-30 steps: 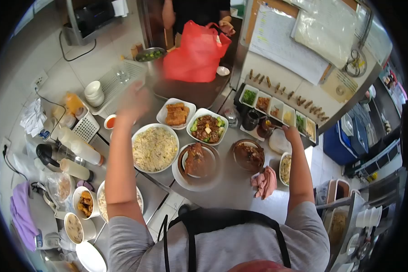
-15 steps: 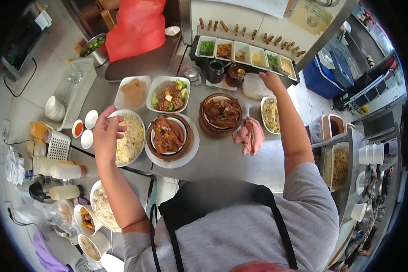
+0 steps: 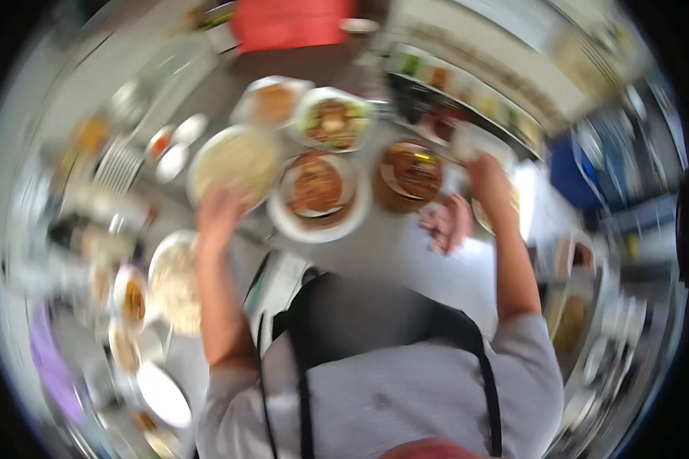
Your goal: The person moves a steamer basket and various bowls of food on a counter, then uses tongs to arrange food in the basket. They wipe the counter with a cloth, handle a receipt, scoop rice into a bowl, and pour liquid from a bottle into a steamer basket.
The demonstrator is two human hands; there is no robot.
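Fried rice (image 3: 237, 161) in a round white dish is at the left of the counter. My left hand (image 3: 223, 208) is at its near rim, the fingers smeared by motion. Right of it, brown sauced meat (image 3: 316, 182) fills a round vessel on a white plate (image 3: 302, 229). A similar vessel holds more brown meat (image 3: 415, 170). My right hand (image 3: 486, 172) is beside a whitish container (image 3: 478, 141), over a white bowl (image 3: 481, 216) partly hidden by my forearm. Blur hides its fingers. A pink cloth (image 3: 450, 222) lies left of that forearm.
Behind are a bowl of meat and broccoli (image 3: 333, 122) and a tub of pale brown food (image 3: 274, 103). A rack of toppings (image 3: 459, 96) stands at the back right. Small sauce dishes (image 3: 172, 162) sit left. Another large rice dish (image 3: 177, 283) is beside my left forearm.
The view has turned and blurred. My left hand has come down to the fried rice dish's near rim. My right hand has drawn back from the topping rack toward the bowl at right.
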